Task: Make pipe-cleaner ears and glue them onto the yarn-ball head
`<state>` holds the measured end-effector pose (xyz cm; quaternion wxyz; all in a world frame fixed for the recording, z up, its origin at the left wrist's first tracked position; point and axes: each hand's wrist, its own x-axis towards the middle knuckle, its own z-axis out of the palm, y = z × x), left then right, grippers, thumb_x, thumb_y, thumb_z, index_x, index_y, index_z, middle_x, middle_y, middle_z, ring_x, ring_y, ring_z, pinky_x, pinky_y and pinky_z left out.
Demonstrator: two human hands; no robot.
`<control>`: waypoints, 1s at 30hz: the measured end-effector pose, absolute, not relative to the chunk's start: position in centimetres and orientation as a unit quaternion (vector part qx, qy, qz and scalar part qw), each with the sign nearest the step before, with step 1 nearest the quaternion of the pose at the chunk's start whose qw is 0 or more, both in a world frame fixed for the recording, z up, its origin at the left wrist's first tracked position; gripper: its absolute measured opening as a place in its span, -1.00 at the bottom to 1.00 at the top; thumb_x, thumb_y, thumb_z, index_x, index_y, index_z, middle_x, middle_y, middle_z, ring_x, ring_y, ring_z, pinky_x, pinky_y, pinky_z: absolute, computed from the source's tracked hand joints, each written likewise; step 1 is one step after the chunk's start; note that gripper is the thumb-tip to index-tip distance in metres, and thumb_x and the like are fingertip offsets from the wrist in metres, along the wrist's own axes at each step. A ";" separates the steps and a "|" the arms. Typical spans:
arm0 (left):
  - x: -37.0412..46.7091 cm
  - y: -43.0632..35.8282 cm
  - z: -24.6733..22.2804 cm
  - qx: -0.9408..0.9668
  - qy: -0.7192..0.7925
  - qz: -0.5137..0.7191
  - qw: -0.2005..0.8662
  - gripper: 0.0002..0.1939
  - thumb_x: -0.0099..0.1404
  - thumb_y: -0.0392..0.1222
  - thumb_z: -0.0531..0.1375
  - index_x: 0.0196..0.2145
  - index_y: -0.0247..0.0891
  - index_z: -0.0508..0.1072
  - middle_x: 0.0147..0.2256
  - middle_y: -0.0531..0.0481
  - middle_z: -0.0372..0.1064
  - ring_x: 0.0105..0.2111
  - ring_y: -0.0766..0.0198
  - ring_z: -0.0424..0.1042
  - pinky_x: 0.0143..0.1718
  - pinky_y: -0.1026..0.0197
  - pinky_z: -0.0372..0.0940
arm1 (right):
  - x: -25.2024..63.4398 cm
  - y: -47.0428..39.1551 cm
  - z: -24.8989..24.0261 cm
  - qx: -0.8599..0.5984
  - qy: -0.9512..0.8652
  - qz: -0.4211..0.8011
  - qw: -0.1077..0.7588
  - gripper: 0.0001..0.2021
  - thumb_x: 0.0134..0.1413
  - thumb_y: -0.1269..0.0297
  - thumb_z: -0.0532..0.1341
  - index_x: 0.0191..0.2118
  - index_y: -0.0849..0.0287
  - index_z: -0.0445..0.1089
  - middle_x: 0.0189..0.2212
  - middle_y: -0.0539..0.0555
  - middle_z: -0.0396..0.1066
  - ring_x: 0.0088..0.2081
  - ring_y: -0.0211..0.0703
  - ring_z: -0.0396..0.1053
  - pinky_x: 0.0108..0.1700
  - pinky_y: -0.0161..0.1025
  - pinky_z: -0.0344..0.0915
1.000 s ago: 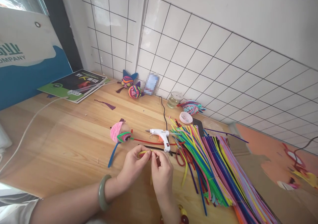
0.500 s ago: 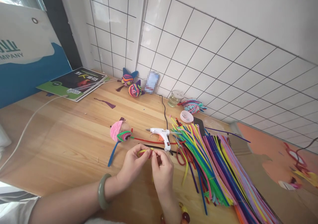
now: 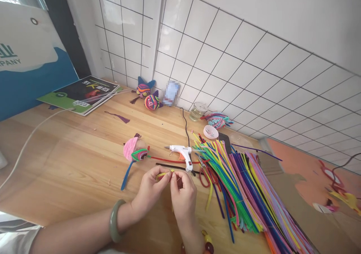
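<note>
Pinching a yellow pipe cleaner point(image 3: 160, 176) together, our left hand point(image 3: 149, 188) and right hand point(image 3: 184, 195) nearly meet, its visible length crosswise, nearer the left.

Glue gun point(image 3: 182, 157) lies between wrapped ball point(image 3: 135, 149) and stems point(image 3: 231, 186); scissors point(image 3: 208, 174), seemingly, beside the stems.

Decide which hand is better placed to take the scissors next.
Probably the right hand: the scissors lie just to its right, while the left hand is farther off. Both hands' fingers are on a yellow strip.
</note>
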<state>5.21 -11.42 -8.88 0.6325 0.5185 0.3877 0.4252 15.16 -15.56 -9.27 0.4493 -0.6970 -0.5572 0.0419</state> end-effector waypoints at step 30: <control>4.7 -9.5 -9.1 0.398 0.388 0.438 0.707 -0.80 0.08 -0.12 0.20 -0.55 -0.31 0.34 -0.55 0.07 0.27 -0.50 0.37 0.24 -0.41 0.35 0.19 | 14.9 -15.7 -9.2 -0.664 -0.482 0.267 0.505 -0.78 0.01 0.25 0.17 -0.23 0.24 0.42 -0.40 0.14 0.48 -0.42 -0.15 0.42 -0.40 -0.27 0.39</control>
